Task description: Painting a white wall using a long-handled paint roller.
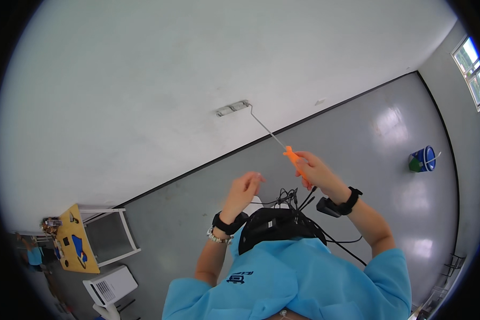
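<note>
A paint roller [232, 108] with a pale, dark-marked sleeve rests against the white wall [117, 96]. Its thin bent metal rod runs down to an orange handle [295, 161]. Wrapped round that handle is my right hand [316, 173]. My left hand [244, 193] is raised in front of me, its fingers curled together and nothing visible in them. Both wrists wear black strapped devices, and a beaded bracelet [217, 236] circles the left one. Below my hands, black cables [287, 199] hang from a black pack on my front.
A blue paint bucket [424, 159] with a stick or handle across it stands on the grey floor [352, 138] at right. At lower left are a yellow-topped table [72, 240] with items, a white appliance [112, 285] and another person [34, 256]. A dark baseboard edges the wall.
</note>
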`<state>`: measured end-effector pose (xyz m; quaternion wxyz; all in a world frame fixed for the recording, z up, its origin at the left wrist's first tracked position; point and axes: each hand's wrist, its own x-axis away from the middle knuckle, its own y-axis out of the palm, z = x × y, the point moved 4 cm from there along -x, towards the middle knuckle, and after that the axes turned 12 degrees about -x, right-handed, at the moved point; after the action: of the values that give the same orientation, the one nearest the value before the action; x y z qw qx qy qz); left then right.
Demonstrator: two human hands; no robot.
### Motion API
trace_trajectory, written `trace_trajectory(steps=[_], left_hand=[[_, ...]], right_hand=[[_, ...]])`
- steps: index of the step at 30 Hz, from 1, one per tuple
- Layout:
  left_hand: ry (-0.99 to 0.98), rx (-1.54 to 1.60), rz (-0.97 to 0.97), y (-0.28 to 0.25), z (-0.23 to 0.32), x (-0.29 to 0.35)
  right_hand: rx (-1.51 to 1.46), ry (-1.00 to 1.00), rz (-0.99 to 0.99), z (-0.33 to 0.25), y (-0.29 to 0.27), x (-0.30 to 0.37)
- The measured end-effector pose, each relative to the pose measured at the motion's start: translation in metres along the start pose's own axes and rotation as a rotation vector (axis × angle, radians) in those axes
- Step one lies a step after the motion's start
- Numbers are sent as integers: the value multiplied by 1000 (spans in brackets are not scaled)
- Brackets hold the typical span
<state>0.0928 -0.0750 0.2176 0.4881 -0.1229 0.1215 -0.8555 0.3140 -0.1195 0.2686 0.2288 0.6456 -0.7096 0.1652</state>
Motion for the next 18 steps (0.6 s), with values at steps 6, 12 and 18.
trace_trajectory(steps=[6,12,18], left_hand=[[-214,354,-599,67,-30,-49],[-579,933,-298,94,-65,-84],[-551,981,-343,126,-148,-110]], right_hand=[[40,52,56,45,30,-67],[132,-79,260,77,37,-134],[244,75,259,108,36,-161]])
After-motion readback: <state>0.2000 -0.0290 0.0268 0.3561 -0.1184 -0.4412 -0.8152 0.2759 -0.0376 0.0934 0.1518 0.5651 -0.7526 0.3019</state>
